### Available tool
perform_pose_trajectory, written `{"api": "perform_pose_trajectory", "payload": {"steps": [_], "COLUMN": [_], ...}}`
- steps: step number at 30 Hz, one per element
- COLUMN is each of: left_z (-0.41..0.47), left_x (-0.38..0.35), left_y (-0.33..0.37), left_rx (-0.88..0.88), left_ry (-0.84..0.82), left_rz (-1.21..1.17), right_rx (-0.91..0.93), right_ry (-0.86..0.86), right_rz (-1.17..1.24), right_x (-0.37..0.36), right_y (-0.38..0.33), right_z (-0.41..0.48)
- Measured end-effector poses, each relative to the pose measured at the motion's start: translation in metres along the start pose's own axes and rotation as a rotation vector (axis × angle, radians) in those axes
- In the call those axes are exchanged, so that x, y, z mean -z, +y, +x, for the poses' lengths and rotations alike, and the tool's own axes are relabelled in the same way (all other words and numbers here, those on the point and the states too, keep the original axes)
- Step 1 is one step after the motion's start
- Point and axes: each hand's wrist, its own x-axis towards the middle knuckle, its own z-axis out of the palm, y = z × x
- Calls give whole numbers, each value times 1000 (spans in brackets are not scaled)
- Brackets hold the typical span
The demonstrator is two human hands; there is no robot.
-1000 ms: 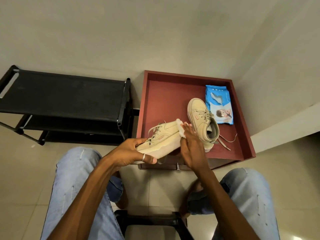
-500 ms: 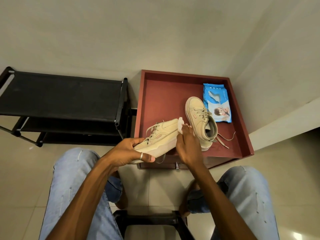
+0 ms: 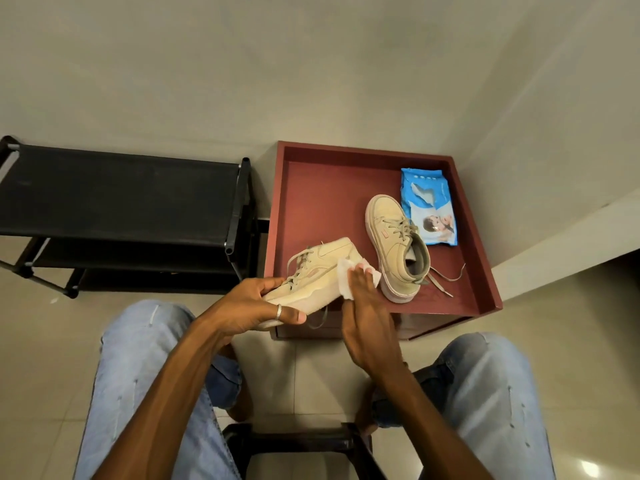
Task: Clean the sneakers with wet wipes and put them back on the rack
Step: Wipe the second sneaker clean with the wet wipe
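My left hand [image 3: 249, 304] grips a beige sneaker [image 3: 320, 271] by its heel end and holds it tilted above the front edge of the red table [image 3: 322, 188]. My right hand [image 3: 367, 313] presses a white wet wipe [image 3: 344, 277] flat against the sneaker's side near the toe. The second beige sneaker [image 3: 394, 244] lies on the table to the right, its laces loose. A blue pack of wet wipes [image 3: 427, 209] rests just behind it.
A black shoe rack [image 3: 117, 199] with bare shelves stands to the left of the table, against the wall. My knees in light jeans flank a dark stool [image 3: 298, 445] on the tiled floor. A wall closes the right side.
My right hand slid the wipe from the sneaker's toe tip down along its side. The view shifted slightly; the left hand keeps its hold.
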Motion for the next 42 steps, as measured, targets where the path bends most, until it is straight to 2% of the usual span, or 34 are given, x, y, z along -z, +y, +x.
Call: {"api": "perform_pose_trajectory", "payload": {"steps": [4, 10, 14, 16, 21, 27, 32, 35, 39, 42], "left_z": [1, 0, 0, 0, 0, -2, -1, 0, 0, 1], "left_x": [-1, -1, 0, 0, 0, -2, -2, -3, -3, -3], "left_y": [0, 4, 3, 3, 4, 8, 5, 4, 4, 2], "left_rx": [13, 20, 16, 12, 26, 26, 14, 1, -8, -24], "left_ry": [10, 13, 23, 20, 22, 27, 13, 13, 10, -7], "left_rz": [28, 31, 28, 21, 17, 39, 33, 40, 39, 57], "right_rx": [-145, 100, 20, 22, 159, 42, 237, 355, 283, 214], "right_ry": [83, -91, 18, -2, -104, 0, -125, -112, -100, -25], "right_rz": [21, -40, 10, -13, -33, -73, -90, -125, -121, -33], "right_x": [7, -5, 3, 1, -4, 2, -11, -10, 2, 2], "right_y": [10, -15, 4, -2, -18, 1, -28, -28, -30, -39], "right_z": [14, -15, 3, -1, -18, 2, -24, -27, -24, -25]}}
